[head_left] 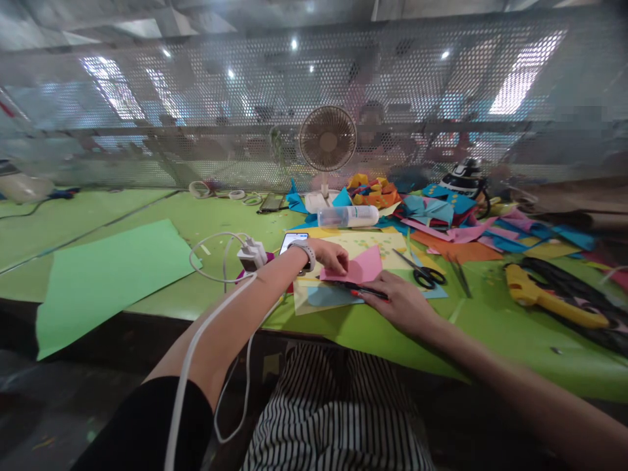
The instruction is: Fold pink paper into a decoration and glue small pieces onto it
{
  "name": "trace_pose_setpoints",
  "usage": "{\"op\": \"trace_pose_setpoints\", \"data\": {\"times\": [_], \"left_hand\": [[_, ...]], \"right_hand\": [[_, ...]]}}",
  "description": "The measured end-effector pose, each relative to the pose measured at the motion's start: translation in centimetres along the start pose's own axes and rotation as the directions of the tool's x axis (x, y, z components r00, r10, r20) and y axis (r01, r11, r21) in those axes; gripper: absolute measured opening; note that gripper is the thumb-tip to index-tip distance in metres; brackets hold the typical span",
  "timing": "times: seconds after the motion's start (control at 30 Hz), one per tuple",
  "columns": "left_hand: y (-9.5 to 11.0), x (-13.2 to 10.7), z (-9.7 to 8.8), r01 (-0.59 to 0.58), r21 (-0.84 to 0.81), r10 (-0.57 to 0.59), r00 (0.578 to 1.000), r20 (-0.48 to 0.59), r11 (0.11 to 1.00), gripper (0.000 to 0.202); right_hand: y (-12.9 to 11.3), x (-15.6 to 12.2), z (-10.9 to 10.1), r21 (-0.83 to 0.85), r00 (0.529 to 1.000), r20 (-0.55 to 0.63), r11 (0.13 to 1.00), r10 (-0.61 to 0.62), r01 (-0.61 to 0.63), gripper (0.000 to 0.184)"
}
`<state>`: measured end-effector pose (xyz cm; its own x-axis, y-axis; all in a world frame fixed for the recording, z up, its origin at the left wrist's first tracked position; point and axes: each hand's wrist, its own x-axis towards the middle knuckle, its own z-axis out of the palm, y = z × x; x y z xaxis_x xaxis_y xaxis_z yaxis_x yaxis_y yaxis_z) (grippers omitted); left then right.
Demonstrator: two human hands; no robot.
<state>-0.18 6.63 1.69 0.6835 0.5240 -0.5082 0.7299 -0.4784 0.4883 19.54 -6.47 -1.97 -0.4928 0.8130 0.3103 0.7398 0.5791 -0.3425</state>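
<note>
My left hand (334, 256), a watch on its wrist, has its fingers curled closed at the left part of a folded pink paper (367, 265). One flap of this paper stands up at the right. My right hand (400, 299) is closed on a slim black-and-red tool (362, 288) lying along the paper's near edge; its exact kind I cannot make out. Beneath them are pale yellow sheets (307, 303) and a light blue sheet (326, 297). Black-handled scissors (428, 277) lie just beyond my right hand, with tweezers (460, 277) to their right.
A phone (292, 241) and a white charger with cables (252, 254) lie by my left forearm. Green paper (115, 275) overhangs the table edge. A bottle (348, 216), a fan (328, 139) and coloured paper scraps (456, 219) stand behind. At right lies a yellow glue gun (552, 297).
</note>
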Motion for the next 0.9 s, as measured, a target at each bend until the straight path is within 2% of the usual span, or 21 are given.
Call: {"op": "trace_pose_setpoints", "data": {"times": [0.4, 0.73, 0.9], "left_hand": [[0.24, -0.36, -0.17, 0.008, 0.035, -0.007, 1.000, -0.018, 0.999, 0.038], [0.65, -0.87, 0.08, -0.004, 0.008, 0.004, 1.000, 0.000, 1.000, 0.040], [0.39, -0.68, -0.03, -0.016, 0.019, 0.016, 1.000, -0.005, 1.000, 0.037]], "right_hand": [[0.30, 0.16, 0.09, 0.060, 0.998, 0.023, 0.996, 0.058, -0.059, 0.030], [0.91, -0.14, -0.31, 0.087, 0.999, 0.041, 0.996, 0.001, -0.004, 0.029], [0.45, -0.03, -0.46, 0.093, 0.997, 0.070, 0.995, -0.038, 0.031, 0.029]]}}
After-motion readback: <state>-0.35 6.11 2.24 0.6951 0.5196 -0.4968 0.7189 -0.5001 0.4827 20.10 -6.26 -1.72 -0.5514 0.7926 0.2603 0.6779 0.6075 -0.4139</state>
